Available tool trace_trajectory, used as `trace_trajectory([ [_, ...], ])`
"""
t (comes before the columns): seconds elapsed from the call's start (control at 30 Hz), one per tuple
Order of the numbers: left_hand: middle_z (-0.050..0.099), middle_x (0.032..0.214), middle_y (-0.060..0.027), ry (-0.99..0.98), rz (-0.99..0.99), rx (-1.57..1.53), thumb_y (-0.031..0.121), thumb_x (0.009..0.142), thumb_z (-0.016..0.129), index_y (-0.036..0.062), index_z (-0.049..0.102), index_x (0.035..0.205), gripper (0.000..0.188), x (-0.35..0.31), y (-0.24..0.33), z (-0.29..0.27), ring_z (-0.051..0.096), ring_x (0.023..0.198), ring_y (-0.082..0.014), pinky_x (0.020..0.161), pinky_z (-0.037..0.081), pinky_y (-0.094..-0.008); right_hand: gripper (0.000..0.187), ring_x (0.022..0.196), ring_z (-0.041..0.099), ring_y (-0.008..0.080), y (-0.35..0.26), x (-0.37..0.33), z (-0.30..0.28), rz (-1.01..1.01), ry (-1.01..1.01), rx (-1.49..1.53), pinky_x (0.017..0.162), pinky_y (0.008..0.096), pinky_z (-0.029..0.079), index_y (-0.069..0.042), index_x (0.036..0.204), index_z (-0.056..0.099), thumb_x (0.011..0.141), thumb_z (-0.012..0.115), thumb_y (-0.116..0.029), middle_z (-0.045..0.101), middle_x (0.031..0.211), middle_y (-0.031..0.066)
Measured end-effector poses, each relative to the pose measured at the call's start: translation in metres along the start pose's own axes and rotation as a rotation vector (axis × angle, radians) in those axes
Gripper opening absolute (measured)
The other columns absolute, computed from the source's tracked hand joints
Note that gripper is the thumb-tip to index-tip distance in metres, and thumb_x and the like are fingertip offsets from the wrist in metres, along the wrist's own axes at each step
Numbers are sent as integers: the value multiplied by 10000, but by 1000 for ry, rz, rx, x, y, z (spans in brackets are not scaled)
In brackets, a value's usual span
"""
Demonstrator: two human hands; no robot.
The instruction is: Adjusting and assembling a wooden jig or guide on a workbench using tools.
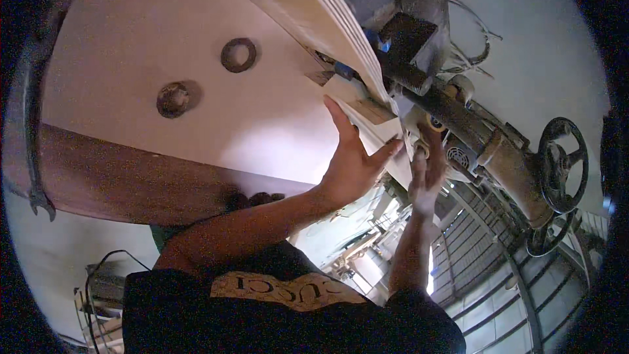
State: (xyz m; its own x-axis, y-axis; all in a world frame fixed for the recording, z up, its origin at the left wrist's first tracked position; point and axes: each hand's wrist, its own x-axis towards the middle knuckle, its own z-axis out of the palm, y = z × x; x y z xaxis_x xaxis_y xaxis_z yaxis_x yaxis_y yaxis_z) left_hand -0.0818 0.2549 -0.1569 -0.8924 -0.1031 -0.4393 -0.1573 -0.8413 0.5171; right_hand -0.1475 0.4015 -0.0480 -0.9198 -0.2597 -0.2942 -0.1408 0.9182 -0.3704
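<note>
A pale wooden piece [368, 127] lies at the side of a machine, right of the middle. My left hand [348, 165] grips its near side, forefinger stretched along it and thumb spread toward its right end. At that right end my right hand [426, 174] has its fingers up against the piece, close to a small yellowish roller [434, 122]. The right fingertips are partly hidden. Just beyond the hands rises a long pale wooden fence or board [308, 10] with a grooved edge.
Two dark rings [238, 55] lie on the pale flat surface [131, 46] at left. An open-ended wrench [34, 131] hangs at its far-left edge. At right are a machine arm [508, 180] and black handwheel [563, 165], with a barred window or gate [498, 249] below.
</note>
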Motion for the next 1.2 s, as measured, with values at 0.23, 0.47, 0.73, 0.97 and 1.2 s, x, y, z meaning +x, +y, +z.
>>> trace_trajectory([
  [0.23, 359, 1544, -333, 2, -3, 28, 84, 979, 682, 72, -549, 1360, 1288, 0, 2, -1, 491, 1378, -359, 1144, 426, -398, 975, 1389, 485, 341, 32, -6, 37, -97, -102, 325, 1146, 452, 404, 63, 1544, 340, 882, 785, -498, 497, 1498, 226],
  [0.47, 421, 1499, -304, -52, -47, -17, 51, 975, 671, 77, -549, 1359, 1279, -1, 5, -4, 506, 1357, -358, 1128, 438, -400, 795, 1119, 640, 432, 62, -3, 47, -198, 19, -113, 962, 491, 515, 53, 1415, 467, 869, 817, -406, 617, 1276, 270],
  [0.73, 367, 1559, -340, -78, -74, 175, 288, 978, 716, -31, -393, 1475, 1256, -15, 8, -38, 443, 1442, -364, 1152, 407, -403, 726, 1112, 632, 419, 51, 3, 56, -251, 32, -113, 945, 479, 518, 32, 1413, 478, 867, 838, -283, 628, 1260, 246],
  [0.97, 725, 1009, -223, -236, 103, 1030, 322, 931, 732, -39, 664, 1143, 424, -9, 154, -110, 718, 932, -395, 864, 573, -465, 951, 1113, 615, 463, 81, -6, 52, -480, 113, -313, 941, 565, 502, -91, 1561, 289, 830, 880, -232, 588, 1337, 246],
  [1.2, 475, 1491, -285, -164, -460, 327, 502, 896, 786, -28, 212, 1550, 1019, -4, 76, -94, 566, 1309, -378, 969, 530, -445, 911, 1112, 628, 413, 54, -5, 54, -259, 125, -395, 947, 531, 515, 49, 1446, 441, 770, 918, -330, 630, 1302, 241],
])
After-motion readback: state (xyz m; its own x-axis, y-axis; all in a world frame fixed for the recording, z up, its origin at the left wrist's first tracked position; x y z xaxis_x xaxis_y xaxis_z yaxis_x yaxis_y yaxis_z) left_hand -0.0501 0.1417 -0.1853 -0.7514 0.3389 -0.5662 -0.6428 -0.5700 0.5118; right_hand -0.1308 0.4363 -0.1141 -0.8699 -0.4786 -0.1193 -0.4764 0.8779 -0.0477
